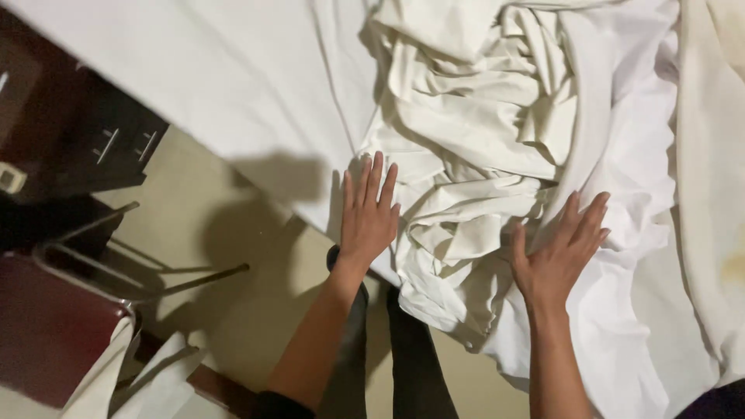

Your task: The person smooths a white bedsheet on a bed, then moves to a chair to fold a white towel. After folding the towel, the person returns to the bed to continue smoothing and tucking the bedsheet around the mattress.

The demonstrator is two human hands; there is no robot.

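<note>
Left hand (367,217), right hand (557,256): fingers spread flat, holding nothing, pressing crumpled sheet (466,155) heaped at bed (233,77) edge. Best smoothed outward with even pressure. Beyond: floor (233,256), dark chair (54,326).

Both flat hands, left hand (368,213) and right hand (557,252), press crumpled white sheets (466,147).
</note>
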